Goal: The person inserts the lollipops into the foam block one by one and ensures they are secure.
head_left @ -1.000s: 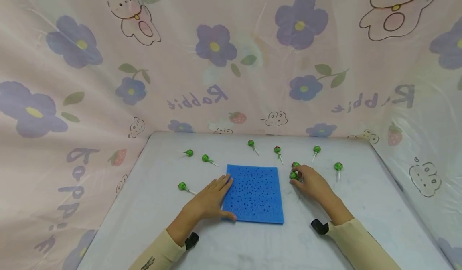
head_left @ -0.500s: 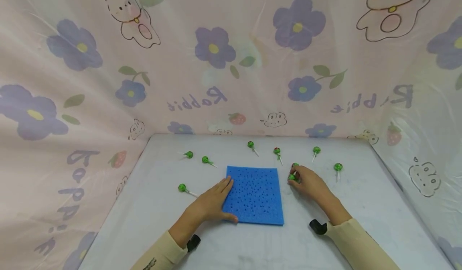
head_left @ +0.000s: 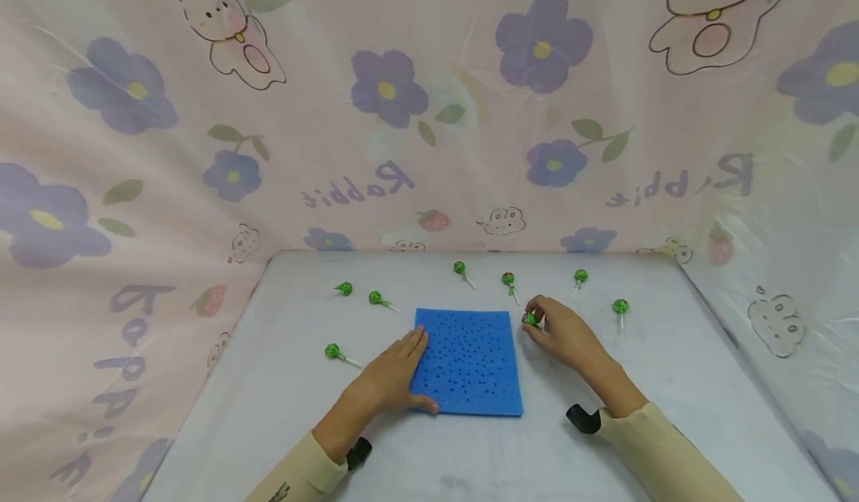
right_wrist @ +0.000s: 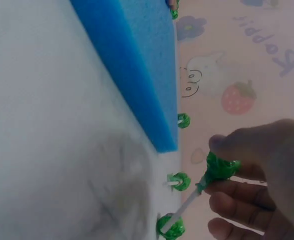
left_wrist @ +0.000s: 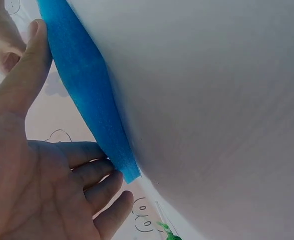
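Note:
My left hand (head_left: 391, 377) rests on the left edge of a square blue foam block (head_left: 470, 360), its fingers spread along the side. Many small dark holes dot the block's top. In the left wrist view the palm shows, with fingertips and thumb against the foam (left_wrist: 86, 75). My right hand (head_left: 569, 336) pinches a green-wrapped lollipop (right_wrist: 221, 167) by its head between thumb and fingers, just off the block's right side. The right wrist view shows its white stick slanting down from the wrapper, apart from the foam.
Several green lollipops lie scattered on the white table (head_left: 470, 457), including one left of the block (head_left: 332, 351), one behind it (head_left: 508, 279) and one at the right (head_left: 620, 306). A patterned curtain (head_left: 429, 114) encloses the back and sides.
My right hand has moved slightly left and up towards the block, carrying the lollipop. My left hand stays on the foam. The head view has shifted a little.

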Motion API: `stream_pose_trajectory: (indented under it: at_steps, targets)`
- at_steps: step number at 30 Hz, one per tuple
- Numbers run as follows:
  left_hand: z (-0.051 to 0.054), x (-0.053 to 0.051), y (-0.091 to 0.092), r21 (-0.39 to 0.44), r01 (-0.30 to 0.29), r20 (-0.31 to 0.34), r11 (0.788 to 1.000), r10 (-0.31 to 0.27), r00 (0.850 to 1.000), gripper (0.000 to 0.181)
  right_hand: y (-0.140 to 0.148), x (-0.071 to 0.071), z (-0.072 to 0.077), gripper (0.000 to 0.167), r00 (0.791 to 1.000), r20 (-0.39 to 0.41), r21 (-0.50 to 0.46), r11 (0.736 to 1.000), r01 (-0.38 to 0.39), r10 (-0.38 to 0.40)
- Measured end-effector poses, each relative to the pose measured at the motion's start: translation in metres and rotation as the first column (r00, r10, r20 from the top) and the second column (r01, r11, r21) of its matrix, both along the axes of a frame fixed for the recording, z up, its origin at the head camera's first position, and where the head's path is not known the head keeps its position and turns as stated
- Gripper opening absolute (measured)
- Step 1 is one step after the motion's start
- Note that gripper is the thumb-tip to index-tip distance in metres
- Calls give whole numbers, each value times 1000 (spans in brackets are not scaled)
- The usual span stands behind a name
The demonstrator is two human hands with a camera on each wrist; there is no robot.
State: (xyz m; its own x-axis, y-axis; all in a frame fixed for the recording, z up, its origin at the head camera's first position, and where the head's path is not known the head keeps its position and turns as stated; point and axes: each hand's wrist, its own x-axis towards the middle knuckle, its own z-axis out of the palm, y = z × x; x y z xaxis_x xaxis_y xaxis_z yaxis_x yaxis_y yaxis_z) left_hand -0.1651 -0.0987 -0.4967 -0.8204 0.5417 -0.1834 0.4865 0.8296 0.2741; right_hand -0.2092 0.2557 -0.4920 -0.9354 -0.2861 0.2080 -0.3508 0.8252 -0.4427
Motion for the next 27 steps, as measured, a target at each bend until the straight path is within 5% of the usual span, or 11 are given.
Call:
stream_pose_trajectory:
  at_steps: [14, 27]
  targets:
    - [2, 1, 4, -19, -12, 2, 1000, 12, 1000, 127, -22, 4, 23, 30, 995, -62, -138, 987, -81, 73]
    - [5, 2, 7, -40, -14, -23, 999, 13, 1000, 127, -33, -2, 26, 28, 993, -25, -228, 966, -119, 117]
